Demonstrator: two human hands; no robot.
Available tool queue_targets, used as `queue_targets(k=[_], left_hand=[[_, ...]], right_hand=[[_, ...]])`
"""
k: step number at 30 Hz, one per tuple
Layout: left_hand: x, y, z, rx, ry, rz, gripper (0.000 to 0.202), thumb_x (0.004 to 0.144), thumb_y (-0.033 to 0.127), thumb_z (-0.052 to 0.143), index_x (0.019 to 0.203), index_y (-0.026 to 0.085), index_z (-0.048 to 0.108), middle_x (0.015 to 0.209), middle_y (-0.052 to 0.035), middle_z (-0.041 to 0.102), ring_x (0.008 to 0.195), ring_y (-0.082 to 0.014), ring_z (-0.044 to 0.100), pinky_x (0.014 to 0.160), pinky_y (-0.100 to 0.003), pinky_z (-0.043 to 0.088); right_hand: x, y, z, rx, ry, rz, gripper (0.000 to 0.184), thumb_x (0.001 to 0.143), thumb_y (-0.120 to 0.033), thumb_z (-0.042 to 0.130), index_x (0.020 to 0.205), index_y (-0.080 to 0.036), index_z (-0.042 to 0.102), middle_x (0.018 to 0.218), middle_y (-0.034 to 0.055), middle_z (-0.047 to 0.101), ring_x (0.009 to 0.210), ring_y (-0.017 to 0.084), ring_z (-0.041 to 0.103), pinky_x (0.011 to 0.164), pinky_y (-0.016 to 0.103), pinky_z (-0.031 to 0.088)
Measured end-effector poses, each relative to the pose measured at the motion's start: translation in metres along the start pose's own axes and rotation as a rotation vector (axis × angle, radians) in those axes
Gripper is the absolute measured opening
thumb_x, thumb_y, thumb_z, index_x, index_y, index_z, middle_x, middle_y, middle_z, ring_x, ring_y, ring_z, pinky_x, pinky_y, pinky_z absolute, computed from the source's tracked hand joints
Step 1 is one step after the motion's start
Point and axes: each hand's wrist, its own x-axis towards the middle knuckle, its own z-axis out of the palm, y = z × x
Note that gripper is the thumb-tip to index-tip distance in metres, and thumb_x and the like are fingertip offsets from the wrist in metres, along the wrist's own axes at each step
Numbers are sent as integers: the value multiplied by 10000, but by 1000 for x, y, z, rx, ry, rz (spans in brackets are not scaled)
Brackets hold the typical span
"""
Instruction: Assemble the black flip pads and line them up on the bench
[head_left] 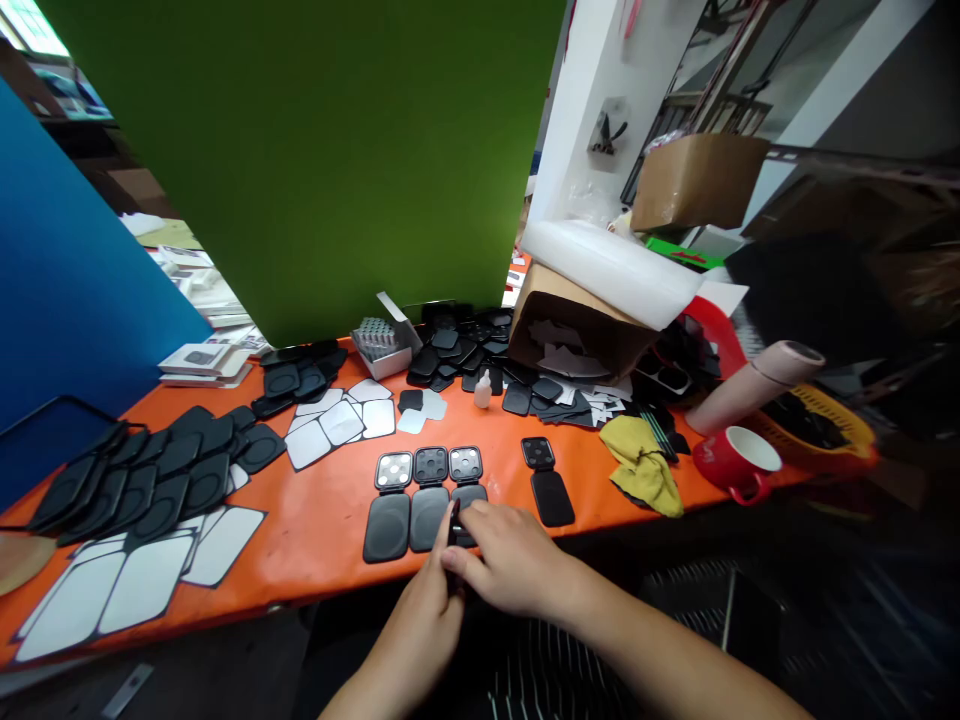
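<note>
Hands hold dark piece at orange table edge.

Worktop: surfaced in smooth orange sheeting, apparently plastic, lightly glossed. Folding cases: made, by appearance, of black plastic — matt on the lower halves, shinier on the upper plates. Panel: finished in smooth, matt green. Rag: formed of creased yellow cloth, matt. Mug: coated in glossy red. Carton: built of brown cardboard. Roll: wound from translucent, plastic-looking sheet — smooth, softly sheened.
</note>
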Motion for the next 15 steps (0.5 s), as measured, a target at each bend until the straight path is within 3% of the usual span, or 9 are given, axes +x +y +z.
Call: queue_targets(k=[5, 10, 15], left_hand=[[3, 5, -4, -88, 51, 29, 536, 829, 222, 370, 1348, 168, 251, 1257, -95, 491, 1203, -241, 383, 974, -382, 338], [7, 8, -8, -412, 41, -145, 709, 692, 150, 427, 1359, 152, 184, 1241, -73, 508, 1105, -242, 487, 897, -365, 426], [5, -2, -5, -125, 122, -45, 678, 715, 109, 393, 1362, 165, 197, 1332, -83, 410, 1263, -239, 283, 1028, -418, 246]], right_hand=[[3, -7, 5, 55, 15, 3, 268, 867, -388, 383, 787, -188, 544, 790, 18, 582, 726, 145, 527, 618, 247, 355], [0, -8, 5, 207, 46, -9, 227, 908, -275, 316, 911, -188, 525, 850, 31, 573, 765, 132, 524, 665, 232, 387], [1, -14, 12, -5, 52, -12, 234, 892, -252, 350, 780, -171, 538, 768, 39, 559, 708, 150, 515, 634, 253, 390]])
